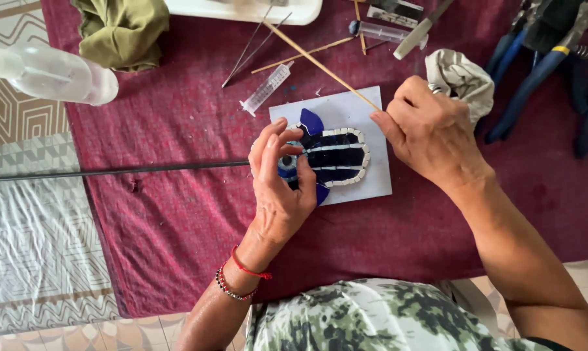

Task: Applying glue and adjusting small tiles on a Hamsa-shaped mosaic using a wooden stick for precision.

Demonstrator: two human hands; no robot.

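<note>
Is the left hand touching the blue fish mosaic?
Touching. The head view shows the left hand's fingertips resting on the blue fish mosaic, no gap.

The left hand [279,179] covers the left portion of the blue mosaic piece [336,156]; the tiles beneath the fingers cannot be read. The white backing board [372,182] is partly hidden by both hands. The wooden stick [320,65] disappears into the right hand [427,133], so its lower tip is not visible. The clear spray bottle [47,73] is blurred and cut by the left edge. The blue-handled pliers [534,71] and the white tray [242,10] are cut off at the top edge. The thin dark rod [112,171] exits the left edge.
</note>
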